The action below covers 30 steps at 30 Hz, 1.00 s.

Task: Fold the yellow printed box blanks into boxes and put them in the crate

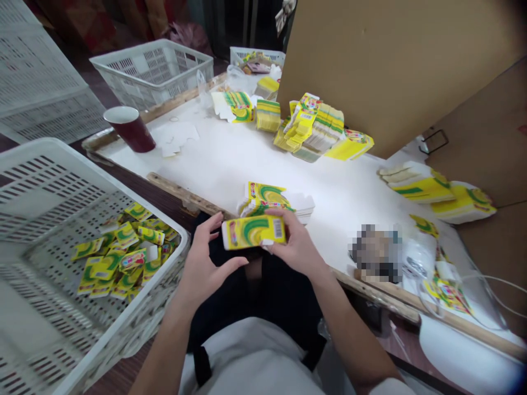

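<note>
A small yellow and green carton (253,231) with a barcode at its right end is pinched between the thumb and fingers of my right hand (294,241). My left hand (206,260) is by the carton's left end, thumb and fingers spread apart around a gap. Whether a left fingertip touches the carton is hard to make out. Just behind the carton, a stack of flat yellow cartons (265,193) with white flaps lies at the table's near edge. To the left, several finished-looking yellow cartons (123,252) lie heaped in a white plastic crate (45,147).
The white tabletop (209,151) has a raised wooden edge (181,192). A dark red cup (130,130) stands at its left. Bundles of flat cartons (317,123) sit at the back, others (420,184) at right. Another white crate (154,71) and a large cardboard box (382,66) stand behind.
</note>
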Motion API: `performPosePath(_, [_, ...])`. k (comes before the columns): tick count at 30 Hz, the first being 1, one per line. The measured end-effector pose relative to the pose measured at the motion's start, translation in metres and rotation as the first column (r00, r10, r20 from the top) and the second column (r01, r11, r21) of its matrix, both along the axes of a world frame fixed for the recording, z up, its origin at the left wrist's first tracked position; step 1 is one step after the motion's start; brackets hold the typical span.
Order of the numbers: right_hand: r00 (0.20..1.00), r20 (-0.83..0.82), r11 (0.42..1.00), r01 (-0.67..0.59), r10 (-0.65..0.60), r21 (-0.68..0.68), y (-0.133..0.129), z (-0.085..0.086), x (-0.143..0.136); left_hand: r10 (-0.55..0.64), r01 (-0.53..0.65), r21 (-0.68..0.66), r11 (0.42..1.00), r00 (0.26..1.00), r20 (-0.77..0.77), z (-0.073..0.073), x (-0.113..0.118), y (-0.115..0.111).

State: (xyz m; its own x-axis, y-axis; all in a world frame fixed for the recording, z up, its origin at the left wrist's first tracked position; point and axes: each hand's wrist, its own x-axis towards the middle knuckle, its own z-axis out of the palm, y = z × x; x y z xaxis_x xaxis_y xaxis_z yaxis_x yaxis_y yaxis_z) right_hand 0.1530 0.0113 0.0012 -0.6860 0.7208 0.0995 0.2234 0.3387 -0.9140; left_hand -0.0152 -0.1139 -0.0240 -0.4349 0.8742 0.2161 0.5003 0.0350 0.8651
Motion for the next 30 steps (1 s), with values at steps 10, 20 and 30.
performPosePath(10, [0.998, -0.040, 0.986, 0.051, -0.045, 0.161, 0.018, -0.001, -0.003, 0.302, -0.294, -0.069, 0.953, 0.933, 0.194, -0.004, -0.022, -0.008])
performPosePath(20, [0.895, 0.368, 0.874, 0.049, -0.254, 0.484, 0.073, -0.014, 0.003, 0.724, -0.767, 0.091, 0.635, 0.549, -0.419, -0.007, -0.079, -0.040])
performPosePath(30, [0.995, 0.048, 0.994, 0.089, -0.092, 0.059, 0.005, -0.003, -0.008, 0.005, -0.094, 0.150, 0.984, 0.860, 0.511, -0.010, 0.021, 0.007])
